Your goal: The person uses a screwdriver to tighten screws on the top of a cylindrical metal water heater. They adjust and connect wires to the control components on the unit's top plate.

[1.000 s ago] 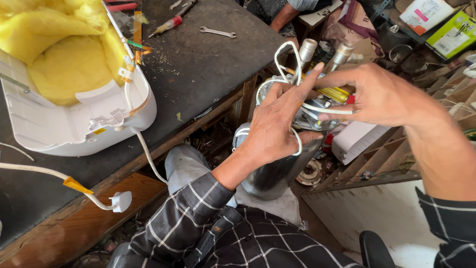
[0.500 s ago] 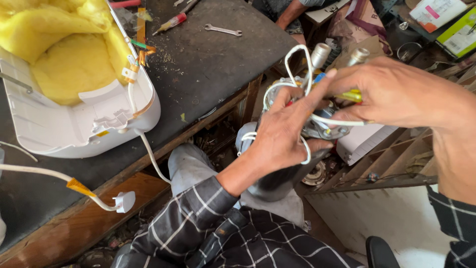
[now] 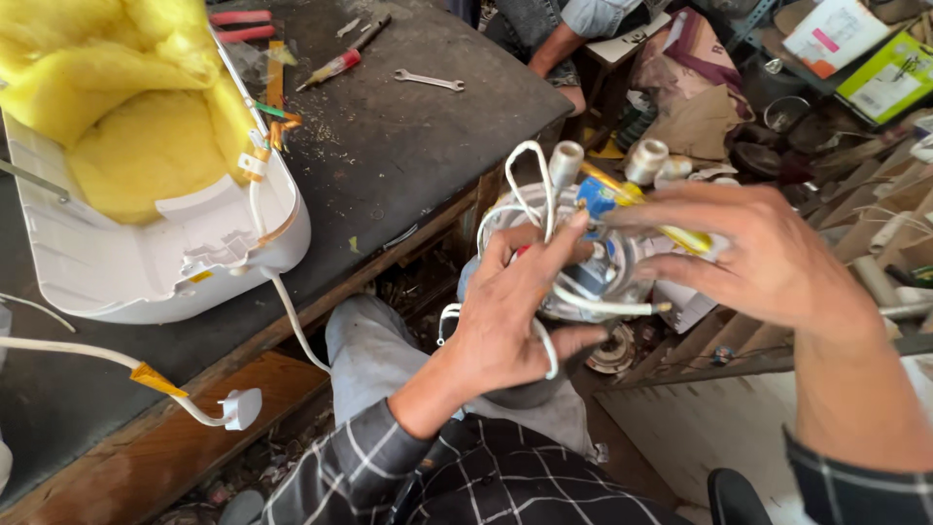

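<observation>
Left hand (image 3: 515, 311) grips the wired tank (image 3: 593, 282), fingers curled round white wires (image 3: 530, 190). Right hand (image 3: 768, 258) pinches its yellow part (image 3: 680, 236), fingers spread.

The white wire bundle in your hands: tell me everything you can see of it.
The white wire bundle is a tangle of thin white insulated leads looping around a round metallic part held over the lap. One loop arches upward, another curls under the left hand, whose fingers thread through it. The right hand pinches yellow and blue fittings at its top. Two grey cylindrical ends stick up. Where the leads end is hidden.
</observation>
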